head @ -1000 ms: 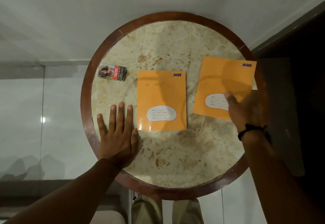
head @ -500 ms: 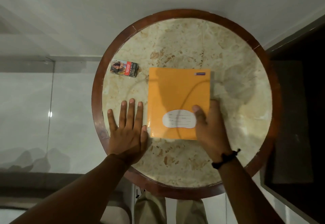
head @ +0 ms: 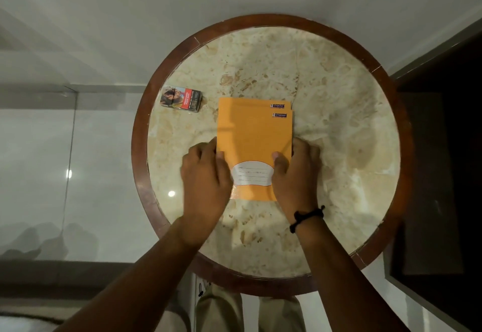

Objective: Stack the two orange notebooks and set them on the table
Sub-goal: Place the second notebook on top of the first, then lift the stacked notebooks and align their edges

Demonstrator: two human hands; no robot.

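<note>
Two orange notebooks lie one on the other in the middle of the round marble table (head: 339, 123). The top notebook (head: 254, 138) sits slightly nearer me, so a strip of the lower notebook (head: 250, 102) shows at the far edge. My left hand (head: 206, 175) grips the stack's left edge, thumb on the cover. My right hand (head: 297, 172), with a black band at the wrist, grips the right edge, thumb on the cover beside the white label.
A small cigarette pack (head: 181, 98) lies on the table's left side, apart from the notebooks. A brown wooden rim (head: 139, 149) rings the table. A dark cabinet (head: 443, 175) stands to the right, glossy floor to the left.
My right hand carried the right notebook over and laid it on the middle one. My left hand left the tabletop and took the stack's left edge; both hands now hold it.
</note>
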